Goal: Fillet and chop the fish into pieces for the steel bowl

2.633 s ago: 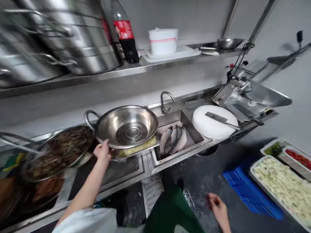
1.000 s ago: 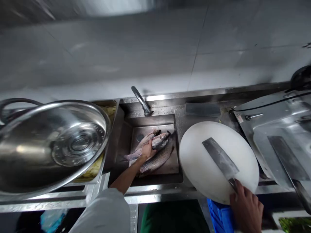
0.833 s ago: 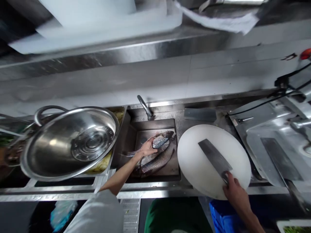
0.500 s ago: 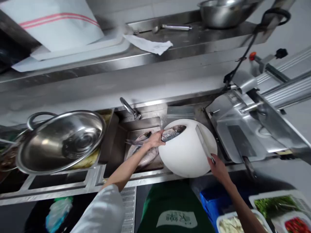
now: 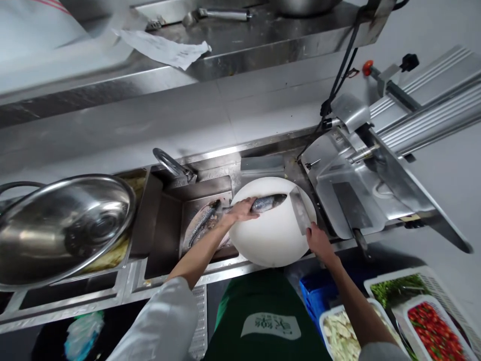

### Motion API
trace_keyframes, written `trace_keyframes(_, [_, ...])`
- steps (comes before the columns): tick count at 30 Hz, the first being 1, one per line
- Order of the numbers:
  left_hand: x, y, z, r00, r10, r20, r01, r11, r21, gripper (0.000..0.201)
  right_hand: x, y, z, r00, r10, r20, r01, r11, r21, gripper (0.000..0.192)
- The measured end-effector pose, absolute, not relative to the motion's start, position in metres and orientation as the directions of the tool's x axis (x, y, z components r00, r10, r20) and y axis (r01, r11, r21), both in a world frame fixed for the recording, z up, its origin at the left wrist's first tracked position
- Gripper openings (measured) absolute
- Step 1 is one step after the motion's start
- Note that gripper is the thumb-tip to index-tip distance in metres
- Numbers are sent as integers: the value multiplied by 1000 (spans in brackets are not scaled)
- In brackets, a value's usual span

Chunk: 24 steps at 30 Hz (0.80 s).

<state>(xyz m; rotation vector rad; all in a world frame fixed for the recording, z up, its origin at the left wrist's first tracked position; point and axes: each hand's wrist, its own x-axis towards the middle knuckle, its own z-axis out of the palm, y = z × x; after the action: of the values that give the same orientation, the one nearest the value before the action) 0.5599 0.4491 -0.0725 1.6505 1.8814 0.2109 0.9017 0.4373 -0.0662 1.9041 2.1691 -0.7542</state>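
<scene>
The fish [image 5: 268,202] has come from the sink [image 5: 165,225] onto the board [image 5: 270,238], just right of the frame's centre; the left hand [image 5: 242,209] grips it and the right hand [image 5: 318,239] clasps the cleaver [image 5: 299,209], seemingly bringing both together.

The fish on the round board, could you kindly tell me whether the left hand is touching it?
Touching: the head view shows the left hand closed around the fish, over the round board.

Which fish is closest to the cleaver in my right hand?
The fish gripped by your left hand, over the round white board, one end pointing at the cleaver. The other fish lie in the sink.
</scene>
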Motion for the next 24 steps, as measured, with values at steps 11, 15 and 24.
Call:
trace_keyframes(11, [580, 440, -74, 9, 922, -387, 950, 113, 292, 52, 897, 436, -73, -165, 905, -393, 977, 96, -190, 27])
trace_keyframes(15, [603, 405, -78, -44, 927, -371, 958, 145, 249, 48, 893, 439, -58, -171, 891, -420, 976, 95, -196, 26])
trace_keyframes(24, [613, 383, -85, -104, 911, -399, 945, 215, 244, 42, 811, 446, -25, -325, 887, -327, 937, 256, -235, 35])
